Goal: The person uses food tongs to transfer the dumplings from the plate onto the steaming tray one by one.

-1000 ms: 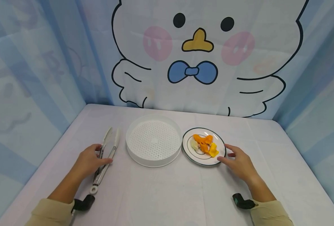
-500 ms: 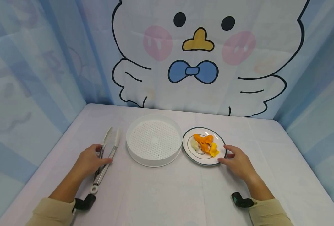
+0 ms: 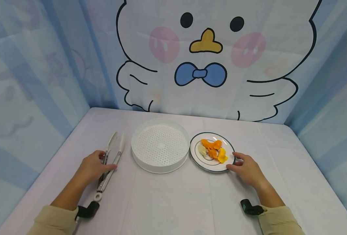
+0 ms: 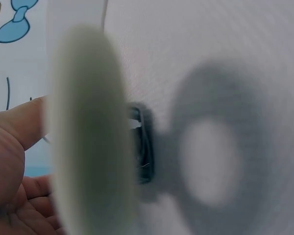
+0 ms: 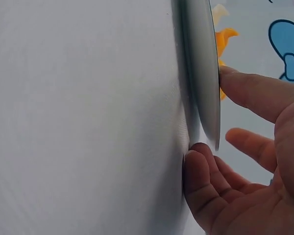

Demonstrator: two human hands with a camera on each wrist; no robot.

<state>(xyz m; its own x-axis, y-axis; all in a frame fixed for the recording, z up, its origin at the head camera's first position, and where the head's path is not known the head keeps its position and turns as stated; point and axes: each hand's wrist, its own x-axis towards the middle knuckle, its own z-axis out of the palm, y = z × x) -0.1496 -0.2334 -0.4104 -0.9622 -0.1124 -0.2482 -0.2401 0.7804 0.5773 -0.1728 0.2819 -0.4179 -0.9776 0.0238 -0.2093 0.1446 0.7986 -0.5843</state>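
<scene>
My left hand (image 3: 91, 167) holds a pair of tongs (image 3: 107, 179) on the table, thumb on one arm and fingers at the other. The tongs' metal arms spread apart toward pale tips; their white ring end (image 4: 90, 132) fills much of the left wrist view, blurred. My right hand (image 3: 248, 171) grips the near right rim of a white plate with a dark edge (image 3: 195, 143). In the right wrist view the thumb (image 5: 250, 90) lies over the rim and the other fingers sit low at its edge. Curved orange pieces (image 3: 216, 144), a yellow piece (image 3: 221, 156) and a pale piece (image 3: 202, 150) lie on the plate.
Between tongs and plate stands a round white tray with a perforated base (image 3: 161, 169), close against the plate. A white cloth covers the table (image 3: 167, 205). Pale blue curtains (image 3: 38, 81) and a printed cartoon backdrop (image 3: 202, 98) enclose the back and sides.
Hardly anything differs. Both hands stay at the tongs and the plate; the right wrist has shifted very slightly.
</scene>
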